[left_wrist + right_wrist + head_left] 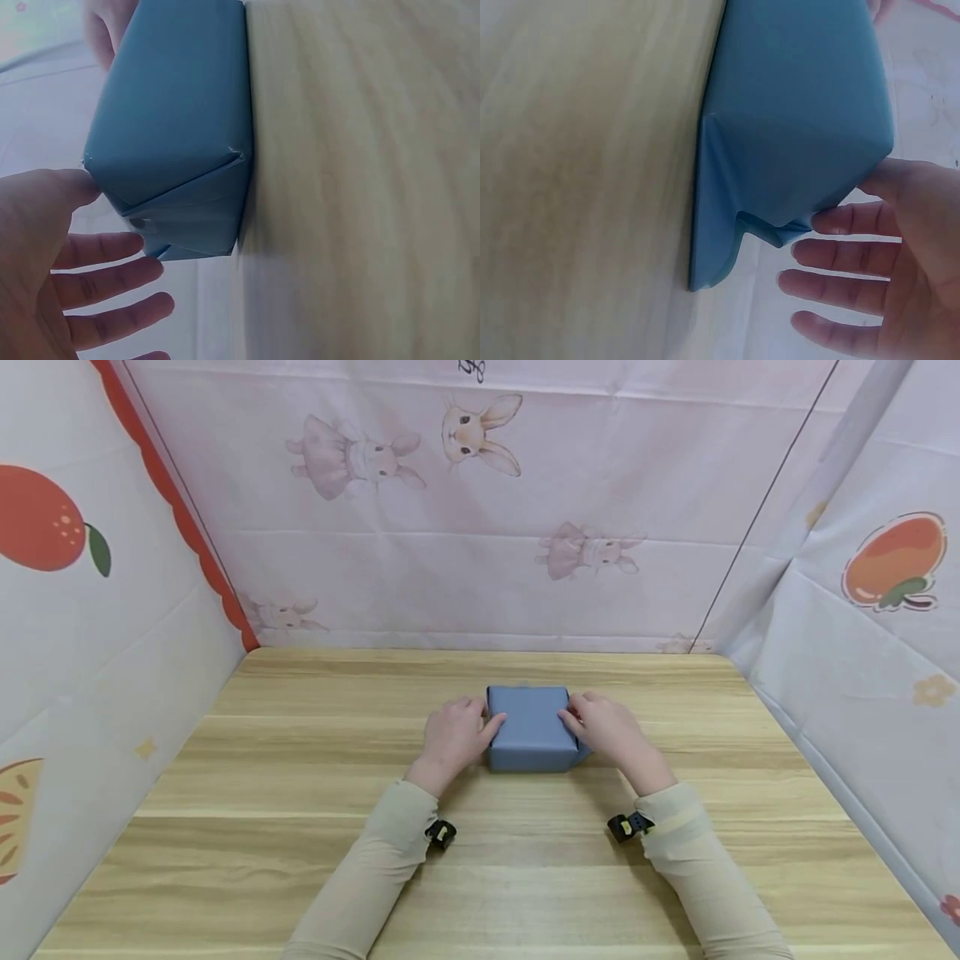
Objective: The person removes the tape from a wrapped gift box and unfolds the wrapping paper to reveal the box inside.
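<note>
At the left end of the blue wrapped box (530, 720) on the table (525, 885), the left hand (454, 735) spreads, thumb on the edge, seemingly bracing it. Opposite, the spread right hand (609, 731) touches the loose flap (716, 229), perhaps controlling it

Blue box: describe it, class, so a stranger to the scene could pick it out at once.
On the wooden table, look toward the far edge, below the rabbit backdrop. Between the left hand and the right hand sits the blue box. Plain blue wrapping, with a flap sticking out at the right end, sets it apart from the pale sleeves.
</note>
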### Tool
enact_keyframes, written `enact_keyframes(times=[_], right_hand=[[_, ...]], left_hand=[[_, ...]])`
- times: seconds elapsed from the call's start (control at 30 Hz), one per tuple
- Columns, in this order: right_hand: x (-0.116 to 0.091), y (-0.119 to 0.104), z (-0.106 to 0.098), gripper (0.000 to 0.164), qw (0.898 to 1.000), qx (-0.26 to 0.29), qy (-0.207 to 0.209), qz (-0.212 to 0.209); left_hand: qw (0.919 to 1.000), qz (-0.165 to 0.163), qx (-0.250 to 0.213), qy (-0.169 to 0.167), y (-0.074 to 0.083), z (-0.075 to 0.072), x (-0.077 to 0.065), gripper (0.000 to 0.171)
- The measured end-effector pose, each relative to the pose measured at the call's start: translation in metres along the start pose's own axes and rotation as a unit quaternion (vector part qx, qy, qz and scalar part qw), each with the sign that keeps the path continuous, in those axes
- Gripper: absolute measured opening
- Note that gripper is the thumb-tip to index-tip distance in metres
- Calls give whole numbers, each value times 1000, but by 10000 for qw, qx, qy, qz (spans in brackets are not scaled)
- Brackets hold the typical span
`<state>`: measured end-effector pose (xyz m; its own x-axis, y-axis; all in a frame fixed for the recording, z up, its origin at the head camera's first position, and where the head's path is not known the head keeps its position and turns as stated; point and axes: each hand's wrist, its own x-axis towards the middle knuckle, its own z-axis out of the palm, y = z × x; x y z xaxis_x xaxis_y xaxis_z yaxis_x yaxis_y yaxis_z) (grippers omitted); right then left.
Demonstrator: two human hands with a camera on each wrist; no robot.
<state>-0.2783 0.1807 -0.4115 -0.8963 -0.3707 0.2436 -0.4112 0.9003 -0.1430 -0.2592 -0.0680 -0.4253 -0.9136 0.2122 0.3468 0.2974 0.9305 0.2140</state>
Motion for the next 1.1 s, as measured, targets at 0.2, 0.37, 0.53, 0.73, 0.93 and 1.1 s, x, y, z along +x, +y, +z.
enact_keyframes(times=[0.2, 0.37, 0.53, 0.73, 0.93, 1.1], right_hand=[[-2, -3, 0, 25, 9996, -246, 69, -141], [-2, -2, -1, 24, 9996, -217, 108, -170], [-1, -1, 2, 24, 9996, -226, 78, -153], [-2, -1, 5, 24, 9997, -187, -12, -150], [-2, -1, 4, 24, 9998, -129, -67, -109], [-1, -2, 3, 25, 9998, -87, -154, -57]], left_hand=[[10000, 58, -21, 42, 0, 1, 2, 37], [10000, -16, -70, -17, 2, 0, 8, 35], [9978, -345, -161, -547, 5, 1, 15, 47], [9931, -467, -351, -1021, 8, 4, 19, 47], [9946, -459, -320, -877, 9, 4, 19, 38], [9963, -412, -260, -704, 9, 3, 19, 34]])
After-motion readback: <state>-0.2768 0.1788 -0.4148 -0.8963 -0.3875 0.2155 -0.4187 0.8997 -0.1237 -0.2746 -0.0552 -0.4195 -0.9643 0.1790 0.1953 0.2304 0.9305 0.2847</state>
